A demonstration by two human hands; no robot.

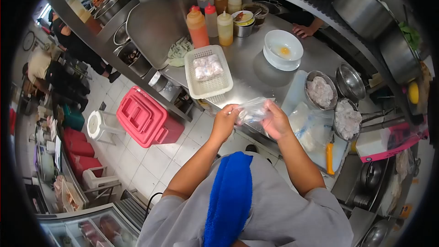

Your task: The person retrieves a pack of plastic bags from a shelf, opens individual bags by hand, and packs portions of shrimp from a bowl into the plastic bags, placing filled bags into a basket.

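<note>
Both my hands hold a transparent plastic bag (251,110) in front of my chest, at the near edge of the steel counter. My left hand (225,122) pinches its left end, and my right hand (277,122) grips the right end. Whether anything lies inside the bag is hard to tell. Just beyond my left hand, a white plastic basket (194,85) holds several bagged pale portions (208,67). To the right of my right hand, more plastic bags (305,126) lie on a white cutting board (292,92). Two metal bowls hold pale, raw-looking pieces (320,91).
An orange-handled knife (329,158) lies on the board's near end. Squeeze bottles (197,28), a cloth (180,50) and a white bowl with egg yolk (284,51) stand farther back. Another person's hand (303,30) rests across the counter. A pink lidded bin (148,118) is on the floor.
</note>
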